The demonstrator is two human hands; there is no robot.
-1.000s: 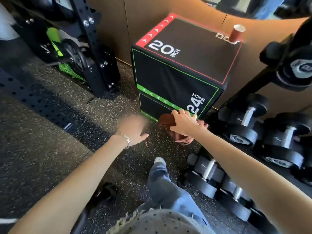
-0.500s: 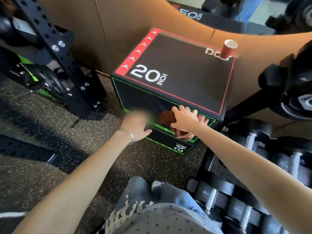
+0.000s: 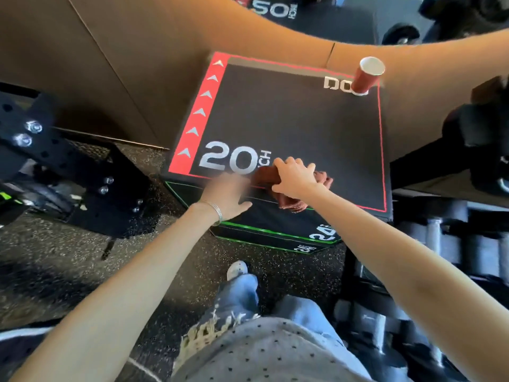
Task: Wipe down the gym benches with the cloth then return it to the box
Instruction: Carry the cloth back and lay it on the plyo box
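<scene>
Right hand (image 3: pixel 296 179) gripping cloth (image 3: pixel 292 202): raised from low on the front face of the box (image 3: pixel 289 119), beside the "24 inch" mark (image 3: pixel 322 232), to the front edge of the top, just right of the "20 inch" mark (image 3: pixel 234 159). Cloth now draped over that edge.
Left hand (image 3: pixel 228 197): lifted from above the floor (image 3: pixel 82 257) to the box's upper front edge, just left of the cloth; blurred.
View: shifted from facing the box front to looking down on its top.
</scene>
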